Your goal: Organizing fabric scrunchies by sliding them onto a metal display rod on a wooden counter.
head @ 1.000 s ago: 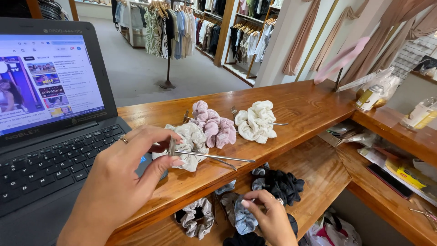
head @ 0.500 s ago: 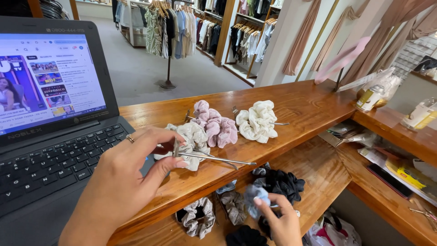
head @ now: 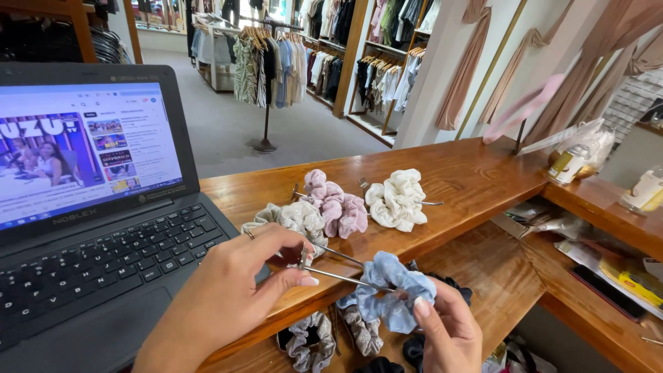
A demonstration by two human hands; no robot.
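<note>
My left hand (head: 231, 290) pinches the base of a thin two-pronged metal hook (head: 338, 266) at the front edge of the wooden counter (head: 469, 179). My right hand (head: 449, 335) holds a light blue scrunchie (head: 397, 287) against the tips of the prongs. On the counter just behind lie a grey scrunchie (head: 290, 220), a pink scrunchie (head: 335, 207) and a white scrunchie (head: 397, 200), the pink and white ones on their own metal hooks.
An open laptop (head: 90, 228) with a lit screen sits at the left. A lower shelf (head: 497, 276) holds several more scrunchies, grey (head: 307, 342) and black (head: 456, 290). Packets and small items lie on shelves at the right. Clothing racks stand beyond.
My right hand lifted the light blue scrunchie from the lower shelf up to the tips of the prongs. My left hand stayed on the hook.
</note>
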